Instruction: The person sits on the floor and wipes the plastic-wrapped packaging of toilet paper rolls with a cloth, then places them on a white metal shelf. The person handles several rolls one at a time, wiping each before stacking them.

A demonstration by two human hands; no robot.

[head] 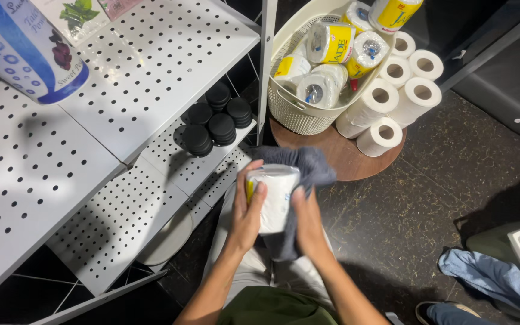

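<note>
Two hands worked close together over the lap, low in the head view. Left hand (245, 210) gripped a wrapped white paper roll (272, 195) from the side, fingers curled over its top edge, thumb along the near face; a yellow patch of the wrapper showed just under the fingers. Right hand (308, 219) pressed a grey-blue cloth (308, 165) against the other side of the roll, fingers closed on the fabric, which bunched above the roll and hung down beneath it. Roll stood roughly upright between both palms, in front of the person's light trousers and above the dark speckled floor (428, 198). To the left stood a white perforated metal shelf unit (151, 66) with several tiers; small stacks of black round lids (212, 123) sat on a lower tier, and a blue-and-white printed cylinder (25, 45) lay on the top tier near the upper left corner. Beyond the hands, a cream woven-look plastic basket (296, 111) sat on a round wooden stand (344, 156), filled with wrapped rolls in yellow-and-white packaging. Bare white toilet rolls (392, 90) were piled just beside the basket on the same stand, touching one another. At lower right, another person's blue sleeve (495, 280) showed, well apart from the hands.
</note>
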